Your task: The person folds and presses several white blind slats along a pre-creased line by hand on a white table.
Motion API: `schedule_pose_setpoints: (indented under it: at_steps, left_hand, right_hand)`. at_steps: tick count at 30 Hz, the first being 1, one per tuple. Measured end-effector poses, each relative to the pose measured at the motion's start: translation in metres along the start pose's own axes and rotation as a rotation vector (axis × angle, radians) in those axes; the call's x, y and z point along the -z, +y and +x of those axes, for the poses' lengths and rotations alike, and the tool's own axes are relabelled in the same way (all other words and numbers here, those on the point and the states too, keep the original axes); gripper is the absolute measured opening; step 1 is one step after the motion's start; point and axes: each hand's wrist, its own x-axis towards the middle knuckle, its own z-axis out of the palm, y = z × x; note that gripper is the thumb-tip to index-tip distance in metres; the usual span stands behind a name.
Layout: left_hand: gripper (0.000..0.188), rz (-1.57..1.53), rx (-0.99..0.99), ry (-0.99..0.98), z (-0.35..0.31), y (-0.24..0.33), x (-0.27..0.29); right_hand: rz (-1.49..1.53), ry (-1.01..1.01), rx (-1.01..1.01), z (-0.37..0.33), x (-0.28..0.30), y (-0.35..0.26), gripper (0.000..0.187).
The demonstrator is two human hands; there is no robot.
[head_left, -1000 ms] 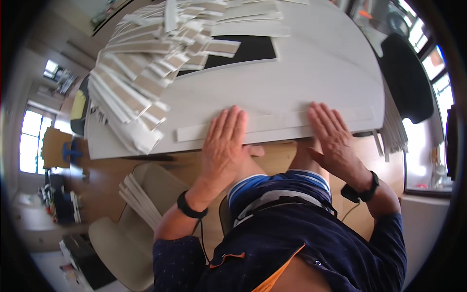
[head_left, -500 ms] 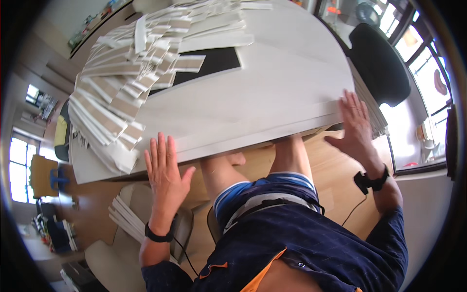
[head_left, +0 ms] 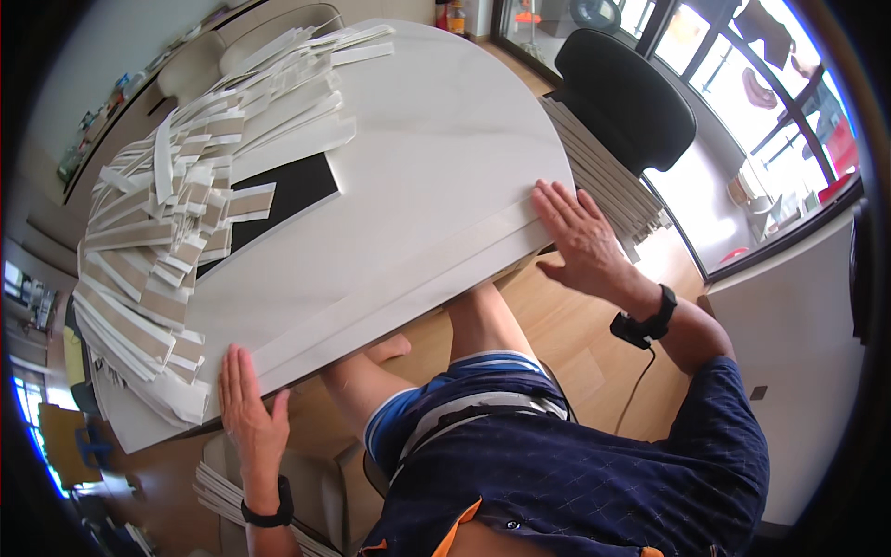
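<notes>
A long, thin white strip (head_left: 399,286) lies along the near edge of the white table (head_left: 436,121). At its left end, my left hand (head_left: 252,422) rests with fingers straight, close together, and thumb apart. My right hand (head_left: 587,243) lies flat at the other end, fingers stretched out over the table's edge and thumb apart. Neither hand is wrapped round anything. To the left is a heap of white and tan strips (head_left: 176,232), many overlapping. Part of a black sheet (head_left: 288,200) shows beside the heap.
A dark chair (head_left: 626,97) stands at the right, with a stack of long strips (head_left: 603,167) by it. Another bundle of strips (head_left: 223,497) lies on a beige chair (head_left: 311,497) at lower left. Beige chairs (head_left: 269,42) stand beyond the table. A cable (head_left: 634,399) hangs from my right wristband.
My head view has turned, so the table appears shifted left and lower. My right hand has come down onto the strip's end; both hands were spread wider before.
</notes>
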Motion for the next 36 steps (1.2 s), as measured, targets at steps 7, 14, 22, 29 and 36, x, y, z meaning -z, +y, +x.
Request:
schedule_pose_setpoints:
  at_steps: [7,14,22,29,36]
  left_hand:
    - [0.059,-0.154,-0.080,0.073,-0.011,-0.034,0.004]
    - [0.024,-0.652,0.467,0.188,-0.006,-0.047,0.024]
    - [0.044,-1.318,0.704,0.033,0.048,-0.060,0.014]
    - [0.046,-1.501,0.728,0.020,0.049,-0.059,0.020]
    - [0.046,-1.689,0.599,0.021,0.076,-0.050,0.026]
  right_hand:
    - [0.201,0.095,0.088,0.002,0.005,0.025,0.086]
    - [0.439,0.215,0.201,0.005,0.014,0.035,0.033]
    - [0.934,-0.029,-0.437,0.031,0.043,0.022,0.024]
    - [1.032,-0.026,-0.484,0.027,0.028,0.031,0.023]
    - [1.149,0.053,-0.479,0.015,0.009,0.050,0.005]
